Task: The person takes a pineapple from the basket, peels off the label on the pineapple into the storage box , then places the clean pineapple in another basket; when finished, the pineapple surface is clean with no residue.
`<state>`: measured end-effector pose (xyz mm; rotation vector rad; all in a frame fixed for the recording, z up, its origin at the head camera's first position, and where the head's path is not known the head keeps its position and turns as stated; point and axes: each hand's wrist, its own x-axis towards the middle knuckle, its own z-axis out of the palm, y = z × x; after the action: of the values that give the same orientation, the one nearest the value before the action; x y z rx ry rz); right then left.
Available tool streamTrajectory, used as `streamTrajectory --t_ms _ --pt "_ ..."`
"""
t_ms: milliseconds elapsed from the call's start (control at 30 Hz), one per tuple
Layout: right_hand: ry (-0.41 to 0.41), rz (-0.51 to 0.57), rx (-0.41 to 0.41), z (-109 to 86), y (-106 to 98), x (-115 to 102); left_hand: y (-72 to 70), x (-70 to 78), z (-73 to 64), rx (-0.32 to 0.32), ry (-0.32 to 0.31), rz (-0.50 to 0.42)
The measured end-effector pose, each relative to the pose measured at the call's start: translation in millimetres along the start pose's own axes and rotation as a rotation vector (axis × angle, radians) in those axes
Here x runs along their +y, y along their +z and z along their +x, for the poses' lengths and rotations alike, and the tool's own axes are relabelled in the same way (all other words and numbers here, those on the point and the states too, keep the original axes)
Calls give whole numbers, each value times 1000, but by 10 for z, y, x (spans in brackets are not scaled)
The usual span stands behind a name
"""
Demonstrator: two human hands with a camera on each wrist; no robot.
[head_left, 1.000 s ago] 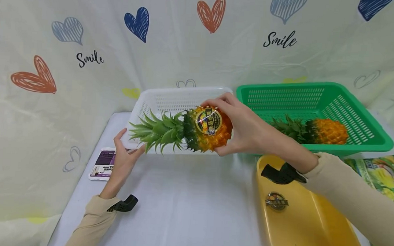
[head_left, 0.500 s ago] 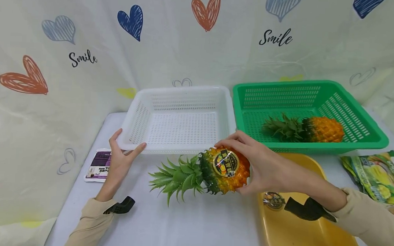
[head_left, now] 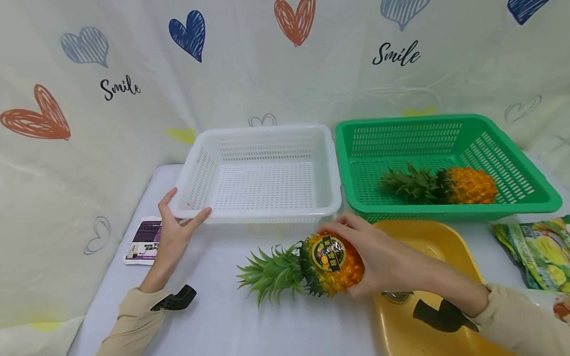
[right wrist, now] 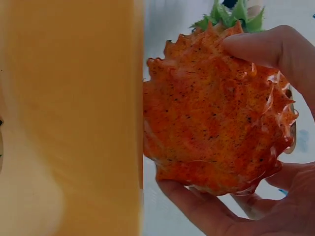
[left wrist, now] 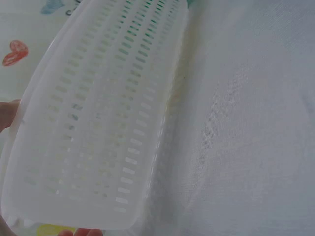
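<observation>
My right hand (head_left: 382,259) grips a pineapple (head_left: 336,262) round its orange body, low over the white tabletop in front of the baskets. Its green crown points left, and a round black-and-gold label faces up. In the right wrist view the thumb and fingers wrap the fruit's spiky base (right wrist: 211,118). My left hand (head_left: 174,239) holds the front left corner of a white plastic basket (head_left: 259,216), thumb at the front and fingers round the side. In the left wrist view the slotted basket wall (left wrist: 98,123) fills the left half, and only bits of the hand show.
A green basket (head_left: 455,212) beside the white one holds another pineapple (head_left: 471,186). The yellow bin (head_left: 441,323) stands under my right forearm, close to the held fruit. Green printed packs (head_left: 544,253) lie far right, and a purple-and-white pack (head_left: 143,241) lies by my left hand.
My right hand has brought the pineapple from above the white basket down toward me and rightward, low over the table. The white basket's inside is now uncovered. My left hand keeps its hold.
</observation>
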<state>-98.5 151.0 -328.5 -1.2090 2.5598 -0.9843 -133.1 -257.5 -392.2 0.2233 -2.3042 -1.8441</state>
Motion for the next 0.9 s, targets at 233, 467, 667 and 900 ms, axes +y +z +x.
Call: streamTrajectory --t_ms 233,467,667,900 --pt "66 -49 15 6 122 27 6 -43 9 -16 -9 18" --pt "78 -57 29 72 149 46 -13 -14 2 -14 10 -5" --pt "80 -47 23 53 177 83 2 -13 8 -13 13 -4" --pt "54 -56 27 64 187 92 8 -16 17 2 13 -23"
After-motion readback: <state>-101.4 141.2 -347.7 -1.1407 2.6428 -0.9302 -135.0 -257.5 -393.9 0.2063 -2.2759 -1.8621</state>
